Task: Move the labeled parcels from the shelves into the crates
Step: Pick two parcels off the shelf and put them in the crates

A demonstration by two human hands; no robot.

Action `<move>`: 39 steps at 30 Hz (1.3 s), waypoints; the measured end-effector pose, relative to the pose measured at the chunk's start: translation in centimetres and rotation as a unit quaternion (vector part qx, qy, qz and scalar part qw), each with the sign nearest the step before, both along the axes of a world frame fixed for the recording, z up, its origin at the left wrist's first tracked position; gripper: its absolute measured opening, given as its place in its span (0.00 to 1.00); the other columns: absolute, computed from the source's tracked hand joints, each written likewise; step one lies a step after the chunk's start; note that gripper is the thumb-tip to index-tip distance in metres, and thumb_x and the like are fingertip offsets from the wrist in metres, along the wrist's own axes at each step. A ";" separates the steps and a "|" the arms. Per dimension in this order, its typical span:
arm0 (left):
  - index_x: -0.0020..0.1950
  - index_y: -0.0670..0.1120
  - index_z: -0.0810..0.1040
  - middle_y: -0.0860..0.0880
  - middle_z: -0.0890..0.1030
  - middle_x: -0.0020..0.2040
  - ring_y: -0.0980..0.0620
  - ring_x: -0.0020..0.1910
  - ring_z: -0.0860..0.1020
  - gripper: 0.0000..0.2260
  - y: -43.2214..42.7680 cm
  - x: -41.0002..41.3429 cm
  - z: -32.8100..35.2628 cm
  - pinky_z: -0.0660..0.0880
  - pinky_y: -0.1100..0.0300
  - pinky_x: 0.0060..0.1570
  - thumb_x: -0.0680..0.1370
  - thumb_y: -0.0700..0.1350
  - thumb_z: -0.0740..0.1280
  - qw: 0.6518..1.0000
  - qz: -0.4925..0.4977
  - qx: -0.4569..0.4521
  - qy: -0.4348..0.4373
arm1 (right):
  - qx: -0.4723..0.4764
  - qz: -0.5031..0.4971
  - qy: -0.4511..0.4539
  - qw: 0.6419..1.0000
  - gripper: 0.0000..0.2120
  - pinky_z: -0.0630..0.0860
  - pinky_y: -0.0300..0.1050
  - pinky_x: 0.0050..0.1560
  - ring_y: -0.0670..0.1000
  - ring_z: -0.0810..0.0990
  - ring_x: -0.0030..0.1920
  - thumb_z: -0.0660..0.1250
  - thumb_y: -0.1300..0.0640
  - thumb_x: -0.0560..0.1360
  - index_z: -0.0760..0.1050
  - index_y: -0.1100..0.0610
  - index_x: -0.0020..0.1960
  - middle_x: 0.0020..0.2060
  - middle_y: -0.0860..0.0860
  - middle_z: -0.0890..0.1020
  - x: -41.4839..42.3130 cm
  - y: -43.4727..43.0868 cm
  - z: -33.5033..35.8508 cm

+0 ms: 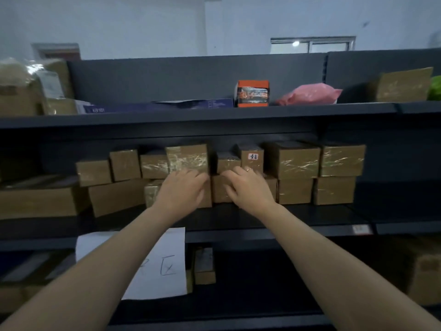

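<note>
Both hands, left hand [182, 187] and right hand [248, 187], rest flat with fingers spread, grip unclosed, on taped cardboard parcels [293, 160] on the middle shelf [310, 219].

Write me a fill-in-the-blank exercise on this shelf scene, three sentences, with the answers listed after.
1. Both hands, the left hand and the right hand, reach to the ____ shelf of cardboard parcels.
2. The parcel with the white label stands just above the ____ hand.
3. On the top shelf, the pink bag lies to the right of the ____ box.

Answers: middle; right; orange
</note>
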State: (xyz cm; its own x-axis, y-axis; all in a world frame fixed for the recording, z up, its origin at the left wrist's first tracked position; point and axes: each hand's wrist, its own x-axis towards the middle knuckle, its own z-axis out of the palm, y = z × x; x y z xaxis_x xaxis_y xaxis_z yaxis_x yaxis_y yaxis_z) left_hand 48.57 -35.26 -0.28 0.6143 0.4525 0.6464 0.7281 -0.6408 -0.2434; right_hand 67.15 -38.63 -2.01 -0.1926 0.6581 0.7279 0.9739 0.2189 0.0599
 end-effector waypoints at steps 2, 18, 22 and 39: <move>0.60 0.50 0.74 0.50 0.78 0.54 0.49 0.55 0.75 0.12 0.4 0.5 0.0 0.69 0.55 0.51 0.78 0.46 0.60 1.000 0.002 -0.006 0.001 | -0.002 -0.009 0.001 1.000 0.16 0.72 0.51 0.58 0.53 0.76 0.59 0.60 0.53 0.80 0.73 0.52 0.66 0.57 0.51 0.79 0.2 0.1 0.3; 0.72 0.52 0.64 0.50 0.71 0.65 0.49 0.65 0.68 0.22 1.7 27.1 -0.2 0.65 0.54 0.61 0.77 0.48 0.62 0.996 -0.085 -0.018 -0.004 | -0.005 -0.191 0.043 0.981 0.16 0.67 0.53 0.63 0.56 0.69 0.66 0.60 0.52 0.79 0.72 0.53 0.65 0.62 0.52 0.76 25.0 -1.8 1.3; 0.74 0.51 0.60 0.49 0.66 0.69 0.48 0.69 0.62 0.27 3.1 32.4 0.6 0.59 0.52 0.68 0.76 0.48 0.64 0.999 -0.037 -0.021 -0.002 | 0.008 -0.232 0.039 0.972 0.18 0.61 0.57 0.68 0.57 0.65 0.70 0.61 0.49 0.78 0.73 0.53 0.65 0.64 0.54 0.73 31.3 -0.1 2.2; 0.74 0.52 0.62 0.50 0.70 0.69 0.48 0.65 0.69 0.25 7.2 41.7 0.1 0.60 0.53 0.64 0.78 0.56 0.60 0.997 -0.044 -0.006 -0.063 | -0.203 -0.015 0.764 0.612 0.37 0.73 0.69 0.56 0.64 0.73 0.59 0.73 0.37 0.66 0.64 0.50 0.69 0.61 0.59 0.72 39.3 3.9 3.7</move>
State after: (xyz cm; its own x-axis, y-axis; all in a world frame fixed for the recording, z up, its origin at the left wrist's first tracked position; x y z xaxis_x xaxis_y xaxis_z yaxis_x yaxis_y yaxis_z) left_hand 90.22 -28.05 -0.21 0.5656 0.4093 0.7159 0.6936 -0.7057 -0.1445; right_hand 106.48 -34.70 1.74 0.5257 0.8308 -0.1828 -0.1723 -0.1065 -0.9793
